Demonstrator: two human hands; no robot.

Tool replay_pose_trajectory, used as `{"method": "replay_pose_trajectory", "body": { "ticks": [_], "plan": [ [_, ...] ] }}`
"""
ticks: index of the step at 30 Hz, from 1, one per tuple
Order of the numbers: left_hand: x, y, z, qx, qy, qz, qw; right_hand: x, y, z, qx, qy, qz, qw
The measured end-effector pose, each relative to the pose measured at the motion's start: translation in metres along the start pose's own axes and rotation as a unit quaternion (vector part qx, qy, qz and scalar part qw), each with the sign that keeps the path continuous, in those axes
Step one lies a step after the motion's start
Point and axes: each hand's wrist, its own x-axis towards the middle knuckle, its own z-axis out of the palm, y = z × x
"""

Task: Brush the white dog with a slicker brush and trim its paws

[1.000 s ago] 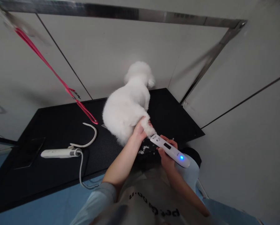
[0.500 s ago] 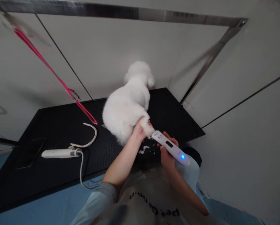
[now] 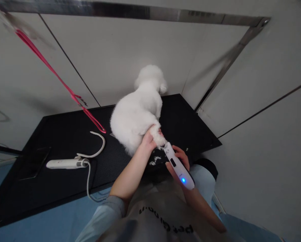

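A fluffy white dog (image 3: 135, 111) is on the black grooming table (image 3: 190, 127), its head turned to the wall and its back to me. My left hand (image 3: 148, 140) is closed around one of its legs, whose paw (image 3: 159, 138) points toward me. In my right hand (image 3: 182, 158) is a white hair clipper (image 3: 177, 166) with a lit blue light. The clipper's head meets the fur at the paw's end; whether it cuts cannot be told. Clumps of white fur (image 3: 155, 159) lie on the table just below the paw.
A white corded device (image 3: 64, 163) with a curved white hook-like piece (image 3: 102, 144) lies on the table's left side. A pink grooming loop (image 3: 64, 84) hangs at the left. A metal bar frame (image 3: 130, 11) spans above, before the grey wall.
My right hand has swung the clipper to a steeper angle, its rear end moving left and down toward me. My left hand keeps the leg in nearly the same place.
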Motion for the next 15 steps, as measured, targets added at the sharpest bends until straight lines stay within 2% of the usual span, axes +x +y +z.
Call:
{"method": "replay_pose_trajectory", "body": {
  "ticks": [3,6,8,10,12,15],
  "plan": [
    [-0.001,0.003,0.001,0.017,0.019,0.008,1.0,0.003,-0.004,-0.008,0.012,-0.067,0.026,0.997],
    [0.002,0.005,-0.002,0.032,0.015,0.008,0.999,0.006,-0.002,-0.014,-0.058,-0.136,-0.076,0.986],
    [0.006,0.005,-0.007,0.067,0.011,0.016,0.998,0.008,0.003,-0.013,-0.149,-0.199,-0.148,0.957],
    [0.01,0.004,-0.013,0.112,0.012,0.03,0.993,0.009,0.007,-0.012,-0.221,-0.248,-0.182,0.926],
    [0.014,0.004,-0.018,0.141,0.007,0.034,0.989,0.011,0.008,-0.011,-0.255,-0.281,-0.183,0.907],
    [0.015,0.003,-0.02,0.168,0.011,0.047,0.985,0.014,0.006,-0.012,-0.264,-0.295,-0.172,0.902]
  ]
}}
